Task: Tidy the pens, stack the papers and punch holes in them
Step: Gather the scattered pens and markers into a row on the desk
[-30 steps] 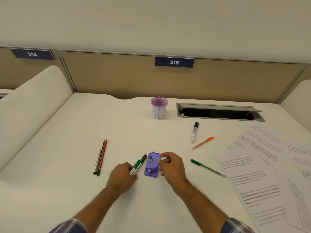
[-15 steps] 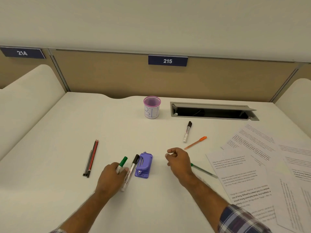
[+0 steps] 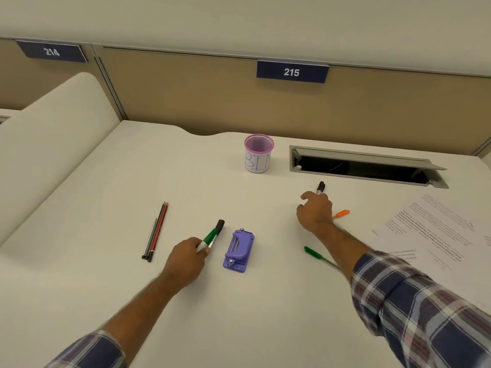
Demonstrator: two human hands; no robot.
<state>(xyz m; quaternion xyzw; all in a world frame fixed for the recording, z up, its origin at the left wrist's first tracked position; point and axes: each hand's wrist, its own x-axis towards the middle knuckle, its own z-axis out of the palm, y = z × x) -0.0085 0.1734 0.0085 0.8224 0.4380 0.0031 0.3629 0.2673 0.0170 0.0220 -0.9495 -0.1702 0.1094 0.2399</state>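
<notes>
Purple plastic marked the punch (image 3: pixel 238 250), which sat just right of my left hand (image 3: pixel 186 257). That hand gripped two markers (image 3: pixel 212 236), one green-capped and one black-capped, fingers curled round both barrels. Risk one: the pair was bunched in a single fist, so adding a third could have loosened the hold and let one roll across the desk (image 3: pixel 106 181). The green pen (image 3: pixel 316 254) lay near my right forearm, and a careless sweep of the sleeve could have dragged it toward the papers (image 3: pixel 430 229).

Farther out, my right hand (image 3: pixel 314 211) hung over the black marker (image 3: pixel 320 187), fingers loosely curled and holding nothing that I could see. Only the marker's cap end showed past my knuckles; whether my fingers touched the barrel, I could not tell. The orange pen (image 3: pixel 342 213) lay just beside that hand, and a hasty grab could have knocked it away.

Farthest, the cup (image 3: pixel 258 154) stood upright, well apart from both hands. The pencils (image 3: pixel 155 231) lay untouched at left.
</notes>
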